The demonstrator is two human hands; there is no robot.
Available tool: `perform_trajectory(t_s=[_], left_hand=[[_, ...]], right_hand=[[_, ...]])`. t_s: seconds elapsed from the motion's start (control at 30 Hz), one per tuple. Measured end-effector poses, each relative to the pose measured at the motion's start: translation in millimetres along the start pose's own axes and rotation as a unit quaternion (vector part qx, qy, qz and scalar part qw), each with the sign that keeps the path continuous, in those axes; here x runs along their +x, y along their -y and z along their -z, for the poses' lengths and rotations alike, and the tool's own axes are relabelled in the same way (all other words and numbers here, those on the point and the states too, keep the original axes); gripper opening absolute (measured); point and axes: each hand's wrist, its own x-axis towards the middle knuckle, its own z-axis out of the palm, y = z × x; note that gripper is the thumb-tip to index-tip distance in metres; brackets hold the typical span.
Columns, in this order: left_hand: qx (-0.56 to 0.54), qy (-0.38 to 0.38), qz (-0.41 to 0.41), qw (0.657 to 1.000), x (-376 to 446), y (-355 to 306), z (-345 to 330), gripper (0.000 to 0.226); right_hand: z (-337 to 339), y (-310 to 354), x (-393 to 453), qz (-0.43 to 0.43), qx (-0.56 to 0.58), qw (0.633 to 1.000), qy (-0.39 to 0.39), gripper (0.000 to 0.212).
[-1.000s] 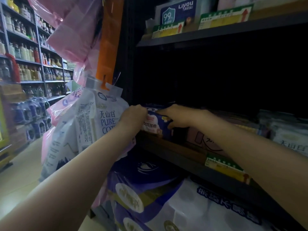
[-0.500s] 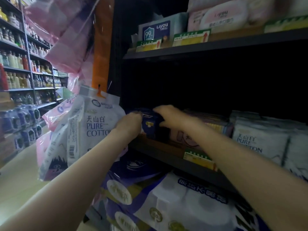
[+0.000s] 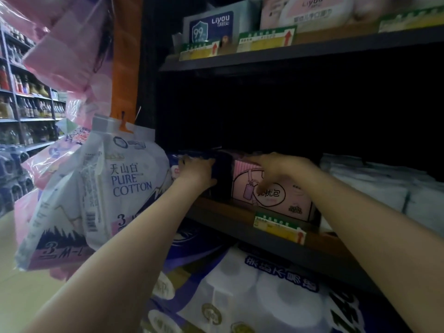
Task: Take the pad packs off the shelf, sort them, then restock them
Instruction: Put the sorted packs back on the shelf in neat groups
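Note:
On the dark middle shelf (image 3: 230, 219) a dark blue pad pack (image 3: 222, 179) stands at the left end, with a pink pad pack (image 3: 286, 200) right beside it. My left hand (image 3: 197, 173) grips the blue pack's left side. Resting on the top front of the pink pack is my right hand (image 3: 274, 168), fingers curled down over its face. White pad packs (image 3: 374, 186) lie stacked further right on the same shelf.
White "Pure Cotton" packs (image 3: 115, 191) and pink bags (image 3: 64, 44) hang from the shelf's left end. Large tissue-roll packs (image 3: 252, 292) fill the shelf below. Wipes packs (image 3: 211, 25) sit on the shelf above. A bottle aisle (image 3: 26, 104) lies far left.
The blue pack has gone further back into the shelf beside the pink one. My right hand has shifted from the blue pack onto the pink pack, whose face now shows.

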Motion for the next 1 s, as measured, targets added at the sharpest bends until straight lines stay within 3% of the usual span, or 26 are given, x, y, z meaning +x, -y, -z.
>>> perform_trajectory(t_s=[0.27,0.4,0.57,0.67,0.83,0.9,1.0], left_hand=[[-0.058,0.011,-0.057,0.997,2,12,2,0.067],[-0.058,0.010,-0.057,0.997,3,11,2,0.066],[-0.075,-0.013,-0.071,0.995,1,13,-2,0.061],[-0.074,-0.017,-0.073,0.994,2,14,-3,0.061],[-0.071,-0.011,-0.070,0.995,5,14,-4,0.060],[-0.073,-0.009,-0.065,0.995,4,12,-3,0.060],[-0.072,0.000,-0.061,0.996,-1,8,2,0.059]], right_hand=[[2,2,-8,0.063,0.024,0.998,-0.013,0.100],[17,10,-6,0.041,-0.021,0.999,0.014,0.088],[10,29,7,0.070,0.063,0.991,-0.097,0.056],[-3,42,11,0.063,0.035,0.995,-0.069,0.061],[3,13,-7,0.030,0.064,0.991,-0.115,0.077],[7,-8,-20,-0.017,0.044,0.997,-0.060,0.077],[2,-23,-38,-0.056,-0.009,0.998,0.026,0.093]])
